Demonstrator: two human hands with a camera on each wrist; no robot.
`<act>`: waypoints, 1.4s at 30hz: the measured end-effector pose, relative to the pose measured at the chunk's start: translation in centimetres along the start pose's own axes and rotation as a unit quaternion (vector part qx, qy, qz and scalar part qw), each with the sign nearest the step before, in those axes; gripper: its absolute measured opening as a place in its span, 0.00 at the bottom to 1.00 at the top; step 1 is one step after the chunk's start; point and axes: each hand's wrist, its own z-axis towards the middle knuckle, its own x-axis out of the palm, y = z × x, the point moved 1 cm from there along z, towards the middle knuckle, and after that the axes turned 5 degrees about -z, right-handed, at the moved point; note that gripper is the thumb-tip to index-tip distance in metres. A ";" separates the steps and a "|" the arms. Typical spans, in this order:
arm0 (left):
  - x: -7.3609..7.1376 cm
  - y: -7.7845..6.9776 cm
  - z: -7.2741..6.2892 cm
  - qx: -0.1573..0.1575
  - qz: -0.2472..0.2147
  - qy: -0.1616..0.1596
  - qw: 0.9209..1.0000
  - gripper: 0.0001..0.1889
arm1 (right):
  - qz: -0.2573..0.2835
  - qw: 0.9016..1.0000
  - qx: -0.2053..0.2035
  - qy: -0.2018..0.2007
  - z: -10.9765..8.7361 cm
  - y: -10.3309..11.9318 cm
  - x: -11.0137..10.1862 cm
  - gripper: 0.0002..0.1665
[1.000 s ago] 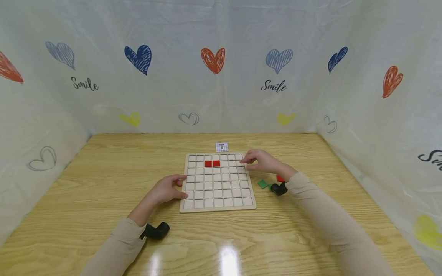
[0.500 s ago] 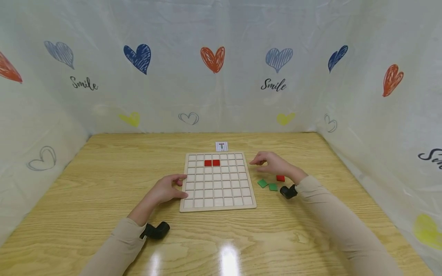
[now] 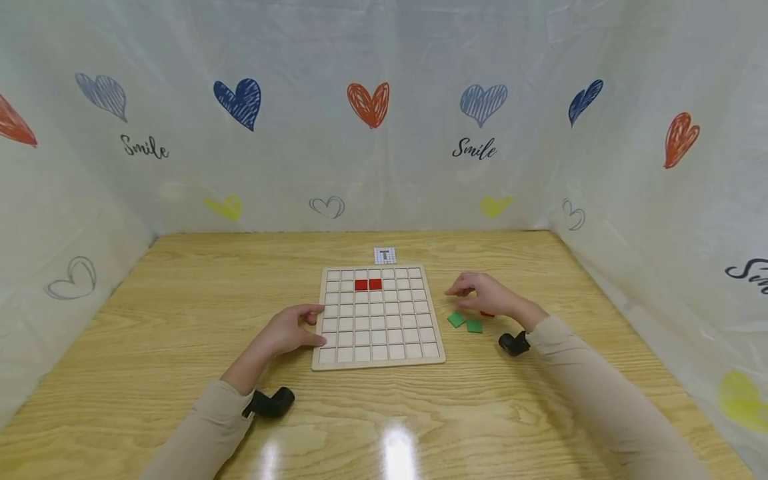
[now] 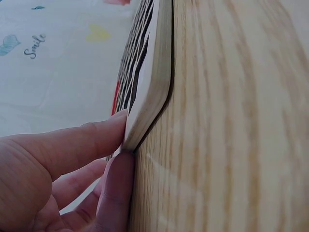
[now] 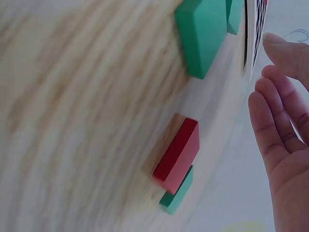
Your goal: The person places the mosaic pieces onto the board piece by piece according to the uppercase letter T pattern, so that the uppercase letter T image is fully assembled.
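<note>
My left hand [image 3: 294, 329] holds the left rim of a pale wooden grid board [image 3: 379, 365]. In the left wrist view, fingertips [image 4: 121, 121] lie on the top and side of the board's edge. Two red square tiles [image 3: 368, 285] sit side by side in the board's second row from the back. My right hand [image 3: 487, 293] is over the table right of the board, fingers loosely bent and nothing held. Below it lie green tiles [image 3: 474, 326] and a red tile [image 5: 178, 157], partly covered in the head view. Another green tile [image 5: 176, 193] shows behind the red one.
A small printed card [image 3: 385, 255] with a red and green T pattern lies behind the board. A white curtain [image 3: 420, 180] with hearts surrounds the back and sides of the wooden table [image 3: 198, 300]. Black wrist cameras [image 3: 273, 403] sit near the sleeves.
My right hand has drawn back from the board's right edge, moving right and toward the front over the loose tiles. My left hand stays on the board's left edge.
</note>
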 end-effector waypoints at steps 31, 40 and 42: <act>-0.2 0.1 -0.3 -0.002 0.006 -0.001 1.000 0.34 | -0.027 0.999 0.011 -0.024 -4.4 -2.2 -0.6 0.15; -0.1 -0.1 -0.2 0.002 0.003 0.000 1.000 0.33 | -0.034 0.998 0.037 -0.026 -5.4 -2.7 -1.1 0.16; -0.1 -0.1 -0.2 0.004 0.003 0.001 1.000 0.33 | -0.033 0.998 0.040 -0.026 -5.6 -2.8 -1.2 0.15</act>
